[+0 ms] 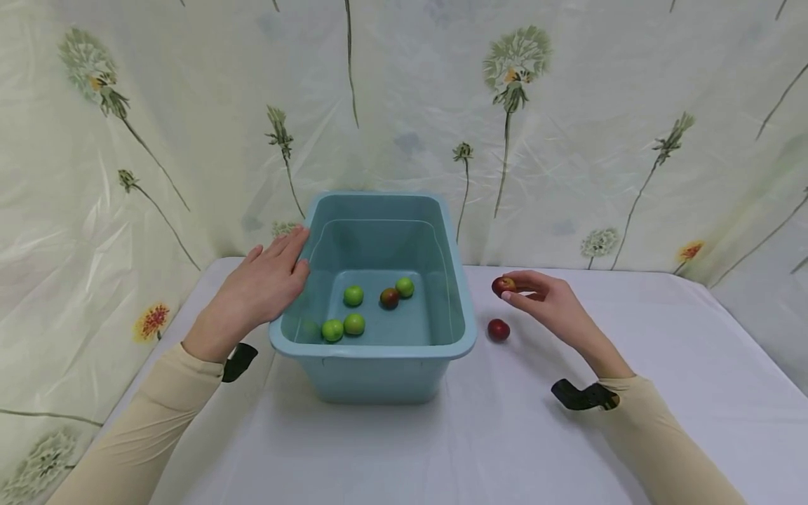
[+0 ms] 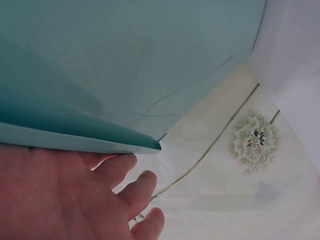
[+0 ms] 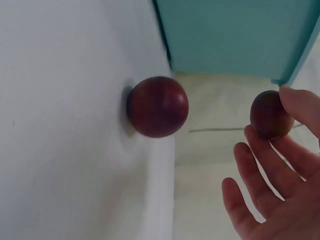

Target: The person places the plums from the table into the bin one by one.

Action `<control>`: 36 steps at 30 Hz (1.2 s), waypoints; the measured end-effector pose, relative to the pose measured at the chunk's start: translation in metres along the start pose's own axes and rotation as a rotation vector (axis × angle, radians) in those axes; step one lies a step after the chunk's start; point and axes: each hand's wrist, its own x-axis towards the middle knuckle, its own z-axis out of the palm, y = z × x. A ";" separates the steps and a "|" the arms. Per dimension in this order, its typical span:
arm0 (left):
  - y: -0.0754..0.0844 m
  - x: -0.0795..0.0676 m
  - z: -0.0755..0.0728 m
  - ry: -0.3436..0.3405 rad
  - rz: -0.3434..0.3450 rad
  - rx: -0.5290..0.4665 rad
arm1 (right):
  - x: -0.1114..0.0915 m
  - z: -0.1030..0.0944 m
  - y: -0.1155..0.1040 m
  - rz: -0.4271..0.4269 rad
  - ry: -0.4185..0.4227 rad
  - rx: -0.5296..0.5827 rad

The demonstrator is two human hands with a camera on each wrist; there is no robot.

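A blue-green plastic basin (image 1: 375, 351) stands on the white-covered table. Several green plums (image 1: 354, 324) and one reddish-brown plum (image 1: 389, 298) lie on its floor. My left hand (image 1: 268, 280) rests on the basin's left rim, fingers extended; from below, the left wrist view shows the palm under the rim (image 2: 80, 143). To the right of the basin, my right hand (image 1: 546, 301) pinches a dark red plum (image 3: 270, 116) between thumb and fingertips, off the table. A second dark red plum (image 1: 499, 330) sits on the cloth just below that hand, beside the basin.
Behind the table hangs a pale sheet (image 1: 404, 98) printed with dandelions, which also runs down the left side. A white cloth (image 1: 505, 435) covers the table. Each wrist wears a black strap mount (image 1: 583, 395).
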 end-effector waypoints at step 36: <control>0.001 0.003 0.001 -0.029 -0.110 -0.149 | 0.025 0.012 -0.042 -0.083 0.163 0.244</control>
